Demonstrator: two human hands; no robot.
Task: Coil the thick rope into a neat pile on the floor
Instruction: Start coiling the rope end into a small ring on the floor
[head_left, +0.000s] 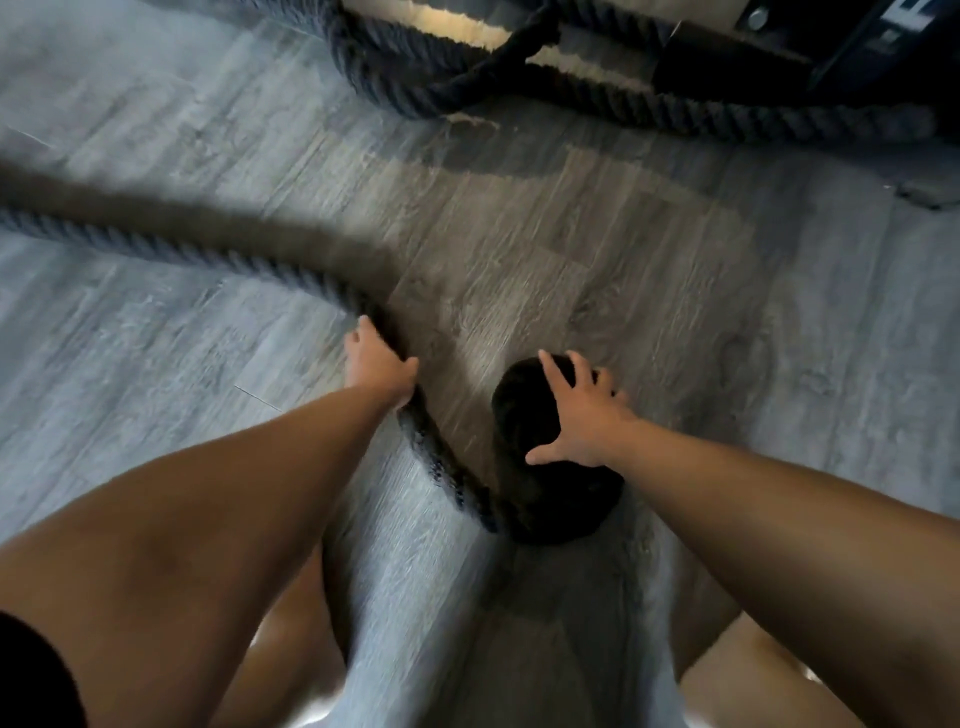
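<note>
Gripping the thick dark twisted rope (436, 457) with my left hand (378, 364), its length trails upper left; my right hand (582, 415) presses splayed on its capped end.

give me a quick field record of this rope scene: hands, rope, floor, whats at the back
left hand: on the thick rope, fingers curled around it
right hand: spread, pressing on the rope end, a dark blurred lump
rope path: comes in from the left edge, curves under the left hand, bends back to the end by the right hand
floor: grey wood-look planks
back: more rope loops lying by dark equipment
coil state: only the first tight bend started
image: motion-blurred
</note>
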